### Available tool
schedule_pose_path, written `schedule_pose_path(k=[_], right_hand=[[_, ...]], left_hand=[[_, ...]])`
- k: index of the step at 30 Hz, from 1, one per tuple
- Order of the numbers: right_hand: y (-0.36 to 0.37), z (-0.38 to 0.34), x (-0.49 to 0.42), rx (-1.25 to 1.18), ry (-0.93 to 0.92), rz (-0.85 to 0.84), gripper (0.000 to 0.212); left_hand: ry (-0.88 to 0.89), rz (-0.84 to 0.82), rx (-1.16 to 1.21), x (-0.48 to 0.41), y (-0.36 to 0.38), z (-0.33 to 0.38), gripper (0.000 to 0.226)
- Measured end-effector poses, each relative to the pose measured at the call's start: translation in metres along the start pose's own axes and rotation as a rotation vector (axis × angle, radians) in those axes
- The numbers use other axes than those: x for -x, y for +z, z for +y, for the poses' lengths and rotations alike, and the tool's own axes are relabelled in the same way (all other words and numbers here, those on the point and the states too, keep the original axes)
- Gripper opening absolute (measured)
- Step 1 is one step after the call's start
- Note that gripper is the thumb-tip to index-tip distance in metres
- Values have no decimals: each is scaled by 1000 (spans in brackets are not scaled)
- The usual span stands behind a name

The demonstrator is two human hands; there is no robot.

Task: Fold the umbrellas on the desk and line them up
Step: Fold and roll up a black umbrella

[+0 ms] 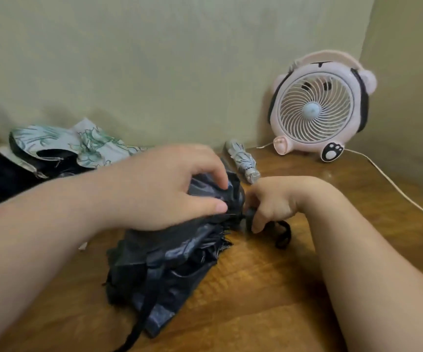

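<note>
At the middle of the wooden bench [268, 288] lies a crumpled dark umbrella [169, 257]. A floral umbrella [60, 148] sprawls unfolded at 10 o'clock; a pink fan [317, 107] stands at 2 o'clock. The left hand [164, 189] curls round the dark canopy, gripping it; the right hand [274, 199] pinches its black handle [249, 217]. A small rolled umbrella [243, 160] lies at 1 o'clock.

I count three umbrellas on desk [256, 288]: one dark navy umbrella [169, 262], mid-desk; one leaf-print umbrella [52, 146], far left edge; one rolled silver umbrella [243, 161], far edge. One pink fan [317, 107], far right corner. One white cord [396, 186].
</note>
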State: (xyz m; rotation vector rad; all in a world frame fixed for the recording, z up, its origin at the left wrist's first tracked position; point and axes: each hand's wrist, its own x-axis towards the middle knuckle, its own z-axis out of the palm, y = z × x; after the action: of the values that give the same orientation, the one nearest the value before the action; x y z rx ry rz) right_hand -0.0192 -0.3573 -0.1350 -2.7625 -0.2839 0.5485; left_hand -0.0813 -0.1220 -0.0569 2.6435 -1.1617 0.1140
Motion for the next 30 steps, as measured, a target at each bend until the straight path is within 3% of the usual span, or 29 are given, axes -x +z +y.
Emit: schedule_pose_path(k=[3, 6, 9, 13, 18, 22, 23, 27, 30], right_hand=[[-9, 7, 14, -404, -158, 234, 21], [-18, 6, 22, -657, -403, 563, 11], [-38, -17, 24, -713, -547, 677, 9], [-75, -66, 28, -489, -563, 636, 26], [-95, -124, 38, -328, -635, 536, 31], [-96, -147, 35, -345, -675, 442, 22], [-94, -153, 33, -332, -664, 403, 23], [-88, -163, 32, -279, -619, 380, 24], [-90, -166, 35, -208, -564, 446, 24]], left_hand=[[-46, -146, -129, -28, 13, -18, 48], [-132, -21, 16, -40, 16, -37, 62], [-201, 123, 231, -34, 9, -48, 78], [-263, 320, 464, -11, -1, -59, 79], [-276, 502, 485, 30, -21, -70, 60], [-81, 479, 1010, 47, -27, -80, 57], [-58, 457, 1039, 48, -28, -85, 58], [-79, 362, 771, 48, -22, -109, 70], [-162, 380, 832, 45, -20, -114, 92]])
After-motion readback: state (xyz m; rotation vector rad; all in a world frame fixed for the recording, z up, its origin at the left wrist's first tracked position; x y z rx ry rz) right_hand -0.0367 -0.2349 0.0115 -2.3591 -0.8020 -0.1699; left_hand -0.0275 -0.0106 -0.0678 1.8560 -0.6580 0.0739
